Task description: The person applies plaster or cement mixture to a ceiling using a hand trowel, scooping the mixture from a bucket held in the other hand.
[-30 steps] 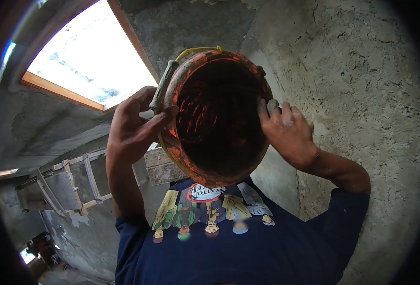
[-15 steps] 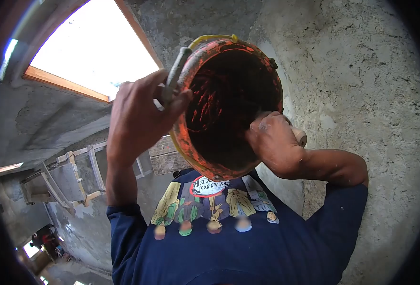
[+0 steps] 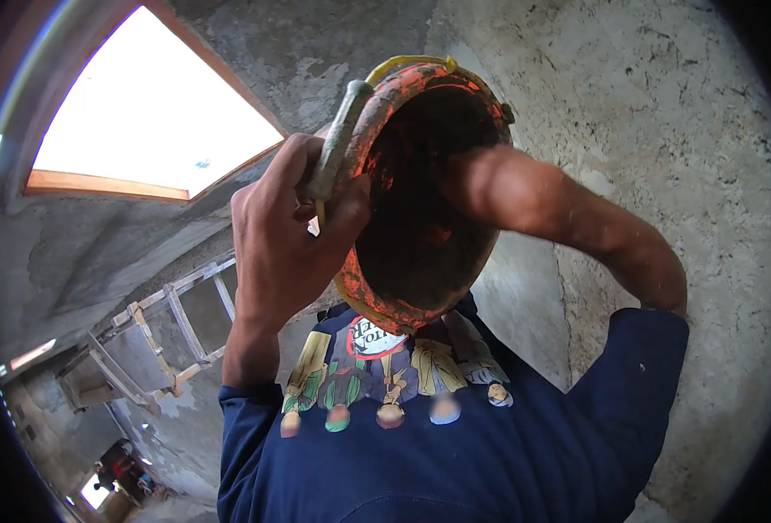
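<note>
A worn orange-red bucket [image 3: 410, 78], crusted with grey residue, is tipped so its dark mouth faces me. My left hand [image 3: 285, 231] is closed on its left rim, thumb over the edge, beside the grey tube grip [image 3: 340, 139] of the yellow bail [image 3: 394, 62]. Inside the bucket is my right hand [image 3: 481, 183], blurred, its fingers hidden in the dark. Half a second ago a wooden handle stuck out of that fist; now no part of it shows. What lies at the bottom of the bucket is too dark to make out.
Rough plastered wall [image 3: 647, 157] rises close on the right. At upper left is a bright window opening with a wooden frame [image 3: 106, 185]. Wooden scaffolding [image 3: 180, 322] stands behind on the left. Below the bucket is my dark blue printed shirt [image 3: 455, 453].
My right hand has gone deeper into the bucket, and the wooden handle has gone out of sight. The bucket has turned slightly, with my left hand still on its rim.
</note>
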Action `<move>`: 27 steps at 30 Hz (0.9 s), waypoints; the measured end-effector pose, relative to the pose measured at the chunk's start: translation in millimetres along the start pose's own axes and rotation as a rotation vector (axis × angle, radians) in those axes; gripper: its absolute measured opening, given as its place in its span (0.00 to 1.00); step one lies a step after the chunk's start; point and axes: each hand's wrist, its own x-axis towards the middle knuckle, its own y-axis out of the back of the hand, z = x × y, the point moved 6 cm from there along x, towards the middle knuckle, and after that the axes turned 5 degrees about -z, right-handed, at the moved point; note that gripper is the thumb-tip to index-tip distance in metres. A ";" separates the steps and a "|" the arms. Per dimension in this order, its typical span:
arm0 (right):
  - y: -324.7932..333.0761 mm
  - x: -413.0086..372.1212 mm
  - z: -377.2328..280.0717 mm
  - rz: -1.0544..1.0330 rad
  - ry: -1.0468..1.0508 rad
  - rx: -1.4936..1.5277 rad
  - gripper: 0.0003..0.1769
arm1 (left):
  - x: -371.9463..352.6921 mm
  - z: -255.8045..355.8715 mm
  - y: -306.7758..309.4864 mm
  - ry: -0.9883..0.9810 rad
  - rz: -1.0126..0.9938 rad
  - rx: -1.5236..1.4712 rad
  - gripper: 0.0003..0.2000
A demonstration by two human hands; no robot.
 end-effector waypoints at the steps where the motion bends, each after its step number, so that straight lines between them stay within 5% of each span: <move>1: -8.2 -7.0 5.8 0.002 -0.015 0.007 0.17 | -0.3 0.4 -1.7 -0.003 -0.016 -0.003 0.11; 3: -49.4 -24.3 40.9 -0.072 -0.503 0.974 0.19 | -0.9 -3.1 -1.1 0.051 -0.014 -0.027 0.10; 4: -50.8 -22.4 47.9 -0.067 -0.510 0.979 0.19 | -1.4 -4.4 -0.7 0.048 -0.023 -0.022 0.10; 7: -72.7 -9.0 56.0 -0.791 -0.529 0.420 0.28 | -4.7 -3.2 0.2 0.041 -0.036 -0.019 0.11; 8: -60.5 -9.9 51.7 -0.900 -0.619 0.545 0.26 | -5.2 -3.1 -0.1 0.040 -0.044 -0.019 0.11; 12: -74.7 -13.4 46.5 -0.768 -0.726 0.758 0.19 | -8.7 -4.4 -0.2 0.048 -0.038 -0.031 0.10; 17: -119.0 10.2 36.5 -0.479 -0.497 0.974 0.16 | -16.2 -20.7 -9.8 0.136 -0.036 -0.036 0.09; 18: -135.8 6.2 37.4 -0.610 -0.705 1.078 0.16 | -18.0 -26.2 -6.9 0.125 -0.019 -0.044 0.08; 19: -146.9 7.2 36.7 -0.605 -0.697 1.080 0.16 | -19.3 -30.2 -1.8 0.114 0.002 -0.050 0.08; 21: -141.7 28.2 34.4 -0.312 -0.346 0.885 0.19 | -20.5 -42.2 8.2 0.186 0.013 -0.114 0.07; 27: -136.4 57.3 31.5 -0.396 -0.359 0.917 0.19 | -31.9 -73.1 29.4 0.022 0.168 -0.492 0.09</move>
